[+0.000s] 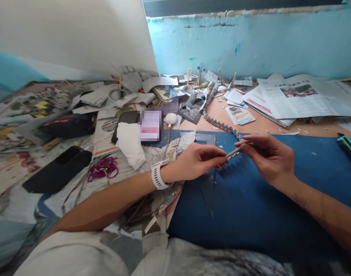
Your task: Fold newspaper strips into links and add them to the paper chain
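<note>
Above the blue mat (250, 222), both hands pinch a zigzag chain of folded paper (220, 124), its near end between them. My left hand (196, 161), with a white watch on the wrist, is closed with thumb and fingers on the left end of a narrow folded strip (233, 154). On the other end, the thumb and fingertips of my right hand (273, 157) press together where the strip joins the chain. From there the chain trails back across the desk towards the wall. A clear set square (207, 191) lies on the mat beneath my left hand.
Left are a dark phone (57, 168), purple rubber bands (102, 169), a white tissue (131, 143) and a device with a blurred screen (150, 126). Paper scraps (192, 97) and thin sticks stand behind. Newspaper (307, 97) lies back right; a green-black cutter (348, 148) sits at the right edge.
</note>
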The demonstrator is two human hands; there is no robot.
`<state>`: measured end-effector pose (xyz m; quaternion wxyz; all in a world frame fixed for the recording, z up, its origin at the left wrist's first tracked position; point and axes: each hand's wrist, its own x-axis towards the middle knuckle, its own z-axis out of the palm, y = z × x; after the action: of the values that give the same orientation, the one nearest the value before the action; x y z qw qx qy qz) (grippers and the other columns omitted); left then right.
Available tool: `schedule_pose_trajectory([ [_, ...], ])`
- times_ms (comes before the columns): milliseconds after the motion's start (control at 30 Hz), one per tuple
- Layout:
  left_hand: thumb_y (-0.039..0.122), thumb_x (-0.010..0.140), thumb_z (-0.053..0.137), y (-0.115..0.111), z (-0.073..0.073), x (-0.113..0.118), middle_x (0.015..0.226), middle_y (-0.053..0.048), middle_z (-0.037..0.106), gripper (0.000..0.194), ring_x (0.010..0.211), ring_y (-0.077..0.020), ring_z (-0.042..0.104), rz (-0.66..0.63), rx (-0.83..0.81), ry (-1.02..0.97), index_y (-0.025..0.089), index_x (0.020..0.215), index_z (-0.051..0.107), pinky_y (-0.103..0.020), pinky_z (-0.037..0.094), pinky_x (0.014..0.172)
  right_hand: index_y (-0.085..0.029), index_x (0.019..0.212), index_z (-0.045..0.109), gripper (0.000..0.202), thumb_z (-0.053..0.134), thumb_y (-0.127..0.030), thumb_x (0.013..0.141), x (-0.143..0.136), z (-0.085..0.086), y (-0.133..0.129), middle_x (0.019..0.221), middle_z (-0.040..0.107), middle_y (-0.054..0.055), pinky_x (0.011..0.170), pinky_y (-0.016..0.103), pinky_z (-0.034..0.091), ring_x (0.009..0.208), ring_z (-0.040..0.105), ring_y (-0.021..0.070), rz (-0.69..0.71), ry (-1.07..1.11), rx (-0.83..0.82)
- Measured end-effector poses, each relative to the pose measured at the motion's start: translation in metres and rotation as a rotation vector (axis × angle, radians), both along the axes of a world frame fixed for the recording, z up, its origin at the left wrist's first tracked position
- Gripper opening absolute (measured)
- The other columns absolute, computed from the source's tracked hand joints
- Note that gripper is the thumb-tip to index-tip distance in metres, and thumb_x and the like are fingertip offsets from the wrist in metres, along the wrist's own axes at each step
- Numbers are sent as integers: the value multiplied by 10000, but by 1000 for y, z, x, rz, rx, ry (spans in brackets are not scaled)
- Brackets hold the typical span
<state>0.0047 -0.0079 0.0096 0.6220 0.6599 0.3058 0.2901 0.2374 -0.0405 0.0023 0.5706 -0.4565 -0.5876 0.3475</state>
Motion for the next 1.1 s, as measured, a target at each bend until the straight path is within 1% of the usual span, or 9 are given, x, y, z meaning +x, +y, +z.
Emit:
schedule_pose_trajectory([
  [133, 374, 901, 767, -5, -2, 5, 931, -103, 820, 299, 861, -222, 808, 90, -59, -88, 131, 1075, 762, -305, 688, 775, -287, 1267, 658, 468, 850, -276, 840, -4, 0, -4, 1024, 824, 11, 852, 336, 688, 944, 805, 214, 64, 56, -95],
  [200, 366, 905, 763, -6, -1, 6, 930, -105, 819, 291, 862, -211, 805, 72, -55, -73, 128, 1073, 762, -289, 679, 779, -300, 1322, 619, 545, 857, -284, 832, -4, -1, -5, 1021, 821, 8, 874, 342, 682, 929, 804, 209, 115, 27, -125],
  [367, 341, 915, 747, -7, 7, 5, 846, -89, 801, 237, 740, -154, 751, 0, 38, 33, 122, 1000, 777, -229, 624, 706, -299, 1171, 645, 415, 866, -292, 819, -2, -2, -8, 936, 817, -13, 858, 344, 682, 848, 805, 209, 157, -37, -136],
  [467, 336, 931, 726, -8, 8, 4, 823, -86, 786, 234, 721, -142, 724, -34, 42, 32, 117, 994, 779, -234, 611, 709, -277, 1033, 691, 258, 852, -281, 832, -1, -2, -9, 943, 814, -2, 840, 347, 684, 849, 802, 218, 174, -127, -40],
  [600, 321, 922, 735, -8, 5, 5, 854, -94, 794, 226, 735, -146, 734, -57, -29, -5, 120, 1019, 766, -247, 626, 726, -283, 1012, 734, 177, 823, -275, 859, -1, -2, -11, 928, 801, -4, 806, 347, 682, 812, 786, 213, 133, -233, 54],
  [733, 285, 915, 738, -9, 5, 5, 844, -97, 793, 192, 730, -148, 748, -75, -58, -3, 109, 991, 746, -240, 637, 721, -288, 997, 733, 180, 834, -281, 848, -2, -3, -11, 904, 788, -17, 782, 309, 677, 787, 777, 192, 130, -174, -24],
  [833, 250, 938, 707, -8, 4, 2, 920, -102, 795, 194, 808, -156, 773, -43, 79, -12, 125, 1086, 718, -224, 641, 759, -279, 947, 727, 177, 855, -278, 825, 0, -2, -9, 865, 777, -18, 769, 290, 673, 771, 771, 185, 137, -124, -64],
  [933, 227, 959, 679, -6, 1, -1, 1015, -98, 790, 239, 876, -156, 783, 7, 269, -12, 155, 1185, 710, -223, 646, 791, -263, 942, 760, 107, 824, -279, 857, 3, -1, -6, 882, 792, -6, 784, 280, 672, 795, 782, 188, 204, -155, -65],
  [1100, 210, 929, 732, 0, -5, -1, 1040, -93, 770, 212, 885, -146, 736, 40, 609, 13, 182, 1136, 773, -241, 622, 779, -264, 1063, 794, 157, 750, -229, 917, 6, 0, -5, 978, 810, -1, 823, 239, 667, 873, 792, 174, 277, -193, -59],
])
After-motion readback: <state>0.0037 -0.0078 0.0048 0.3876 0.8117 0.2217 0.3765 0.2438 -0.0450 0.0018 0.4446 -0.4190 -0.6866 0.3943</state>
